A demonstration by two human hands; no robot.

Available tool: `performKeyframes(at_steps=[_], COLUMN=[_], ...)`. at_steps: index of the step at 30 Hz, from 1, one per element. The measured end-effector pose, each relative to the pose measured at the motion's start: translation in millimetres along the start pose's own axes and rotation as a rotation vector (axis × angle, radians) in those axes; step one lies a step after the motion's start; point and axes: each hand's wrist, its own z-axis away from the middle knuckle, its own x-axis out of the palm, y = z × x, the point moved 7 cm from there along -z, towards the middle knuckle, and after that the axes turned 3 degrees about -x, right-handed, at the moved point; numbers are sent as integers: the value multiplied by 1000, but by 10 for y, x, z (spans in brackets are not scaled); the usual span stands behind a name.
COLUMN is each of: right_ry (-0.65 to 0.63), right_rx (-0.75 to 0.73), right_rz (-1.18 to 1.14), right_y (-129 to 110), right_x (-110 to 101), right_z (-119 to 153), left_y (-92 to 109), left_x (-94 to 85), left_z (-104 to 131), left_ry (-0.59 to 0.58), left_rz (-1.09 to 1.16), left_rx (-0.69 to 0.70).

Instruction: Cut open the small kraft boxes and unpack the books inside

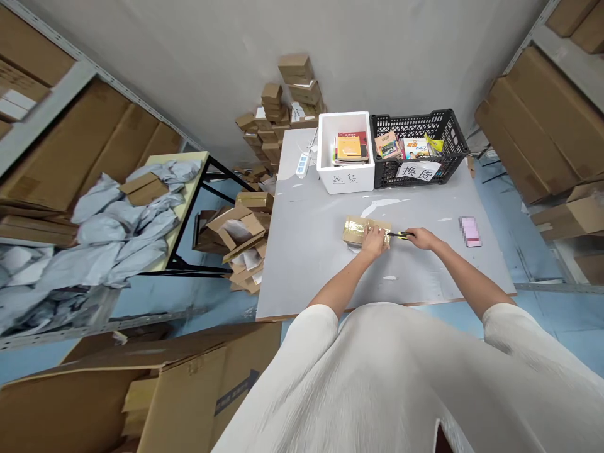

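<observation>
A small cardboard box (353,231) wrapped in shiny tape lies on the grey table in front of me. My left hand (374,241) is on the right part of the box, its fingers over the top, holding it against the table. In my right hand (421,238) is a black and yellow utility knife (400,235), gripped by its handle end. The knife points left, and its tip meets the right end of the box near my left fingers. Whether the blade is cutting into the box is too small to tell.
Behind the box stand a white foam bin (346,181) and a black plastic crate (436,175), both with books. A phone (470,231) lies at the right and a power strip (302,165) at the back left. Opened cartons (238,229) crowd the floor left of the table (302,264).
</observation>
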Motion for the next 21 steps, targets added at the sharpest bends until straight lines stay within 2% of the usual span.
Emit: performKeyframes(at_steps=[3,7,12,16,21], right_ry=[-10,-35,-62,-105,-154], right_rx=[-6,-70,-119,-36,109], right_rz=[103,185,205,-14,-376], right_y=[-21,-176,-304,-134,145], right_x=[-20,-27,-19,63,245], right_z=[-55,-139,-220,-113,203], left_y=[-6,13,20,0,-68], left_x=[26,39,40,51,45], left_z=[-4,11,12,-1,21], left_ry=[2,13,15,16,39], left_rz=[-13,-44,-48,-32,45], left_rx=[1,24,31,36,55])
